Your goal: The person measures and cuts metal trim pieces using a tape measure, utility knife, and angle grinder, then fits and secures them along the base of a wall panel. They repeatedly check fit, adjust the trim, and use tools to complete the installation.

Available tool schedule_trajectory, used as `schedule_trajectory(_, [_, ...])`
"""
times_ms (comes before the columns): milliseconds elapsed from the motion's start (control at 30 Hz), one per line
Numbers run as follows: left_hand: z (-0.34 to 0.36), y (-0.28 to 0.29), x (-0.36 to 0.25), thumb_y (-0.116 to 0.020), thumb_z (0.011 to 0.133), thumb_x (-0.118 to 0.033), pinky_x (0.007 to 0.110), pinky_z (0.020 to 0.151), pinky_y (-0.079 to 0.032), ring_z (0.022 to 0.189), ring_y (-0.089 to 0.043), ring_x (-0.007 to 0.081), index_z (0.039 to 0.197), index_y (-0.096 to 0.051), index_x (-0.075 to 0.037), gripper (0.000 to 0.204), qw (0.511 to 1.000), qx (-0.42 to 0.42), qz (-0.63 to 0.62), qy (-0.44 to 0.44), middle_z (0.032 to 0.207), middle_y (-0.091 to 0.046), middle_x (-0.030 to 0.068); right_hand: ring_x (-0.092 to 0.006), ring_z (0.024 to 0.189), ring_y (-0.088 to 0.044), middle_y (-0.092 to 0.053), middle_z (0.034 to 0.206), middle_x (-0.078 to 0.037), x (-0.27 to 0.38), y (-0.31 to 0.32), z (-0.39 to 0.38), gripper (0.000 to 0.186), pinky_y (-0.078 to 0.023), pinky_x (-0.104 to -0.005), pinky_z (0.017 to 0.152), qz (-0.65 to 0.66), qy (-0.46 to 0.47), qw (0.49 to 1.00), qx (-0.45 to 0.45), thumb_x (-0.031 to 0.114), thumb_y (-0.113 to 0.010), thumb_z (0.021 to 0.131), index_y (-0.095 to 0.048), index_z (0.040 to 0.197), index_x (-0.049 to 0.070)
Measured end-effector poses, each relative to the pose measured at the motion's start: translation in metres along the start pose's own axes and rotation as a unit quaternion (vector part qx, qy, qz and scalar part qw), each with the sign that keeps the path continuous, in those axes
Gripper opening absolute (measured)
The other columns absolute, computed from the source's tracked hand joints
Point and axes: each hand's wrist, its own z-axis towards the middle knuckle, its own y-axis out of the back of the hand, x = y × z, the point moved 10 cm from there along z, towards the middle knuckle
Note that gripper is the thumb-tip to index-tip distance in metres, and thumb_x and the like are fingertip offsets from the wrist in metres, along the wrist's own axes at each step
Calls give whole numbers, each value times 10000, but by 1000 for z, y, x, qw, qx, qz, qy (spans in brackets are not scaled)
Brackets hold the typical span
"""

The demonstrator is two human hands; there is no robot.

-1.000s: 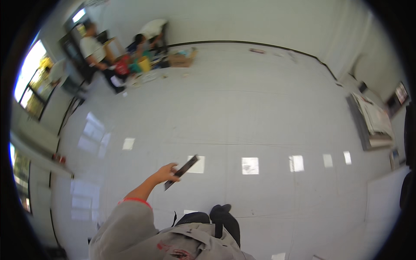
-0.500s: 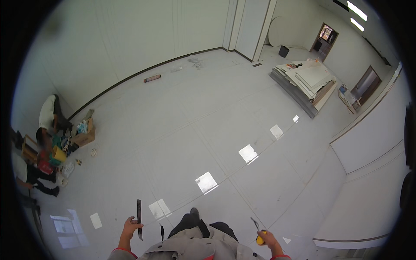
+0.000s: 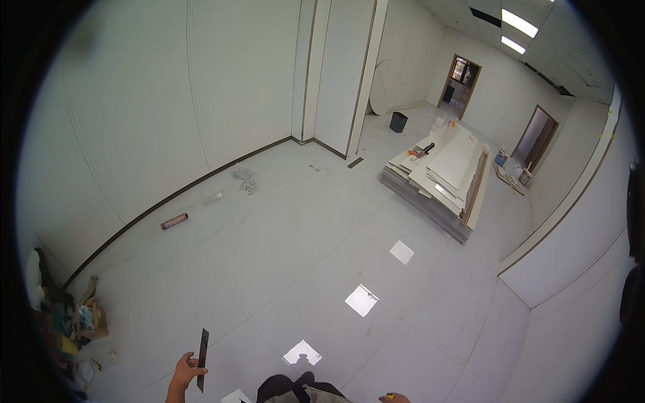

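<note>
Low in the view, my left hand [image 3: 185, 373] is closed round a short, dark, flat strip [image 3: 203, 346], held upright above the pale floor. My right hand [image 3: 396, 397] is mostly cut off at the bottom edge, closed on a small yellow tool [image 3: 390, 395] that looks like a tape measure. My dark-clad legs [image 3: 285, 389] show between the two hands, with square patches of reflected light on the floor in front.
Ahead right lies a stack of boards [image 3: 450, 164], with a black bin [image 3: 398, 122] and doorways beyond. A cylindrical tube [image 3: 174, 221] and a loose dark strip [image 3: 355, 163] lie near the left wall [image 3: 134, 101]. At far left, a person [image 3: 35, 272] is beside a cardboard box [image 3: 95, 324] and clutter.
My view has swung right and lifted toward the boards and doorways, pushing the co-workers to the left rim. My left hand still holds the strip; my right hand has dropped mostly out of frame.
</note>
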Motion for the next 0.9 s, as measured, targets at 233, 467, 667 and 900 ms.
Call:
schedule_trajectory(233, [219, -84, -84, -914, 601, 12, 420, 858, -591, 999, -682, 308, 1480, -363, 131, 1045, 998, -34, 10, 50, 1079, -655, 199, -210, 736, -705, -719, 855, -107, 454, 173, 144, 623, -575, -349, 654, -123, 175, 970, -112, 579, -728, 833, -663, 1068, 6])
schedule_trajectory(467, [487, -259, -350, -925, 603, -48, 383, 843, -581, 947, -713, 267, 1474, -358, 147, 1057, 996, 58, 68, 27, 1073, -714, 202, -203, 709, -721, -733, 860, -116, 491, 238, 298, 647, -590, -339, 610, -47, 5, 996, -79, 576, -772, 811, -672, 1055, -15])
schedule_trajectory(667, [702, -431, -626, -925, 642, -96, 397, 914, -563, 1052, -673, 281, 1513, -338, 109, 1070, 977, 109, 177, -41, 1196, -665, 222, -305, 943, -712, -748, 1077, -159, 460, 270, 391, 593, -556, -496, 847, -16, -51, 998, 14, 506, -709, 896, -632, 1313, 92])
schedule_trajectory(900, [884, -627, -775, -930, 629, -159, 433, 1020, -489, 1149, -651, 292, 1534, -353, 63, 1096, 975, 114, 189, -43, 1244, -676, 199, -230, 711, -723, -732, 873, -125, 799, 534, 598, 588, -622, -343, 613, -82, -96, 989, -77, 512, -790, 816, -683, 1087, 1])
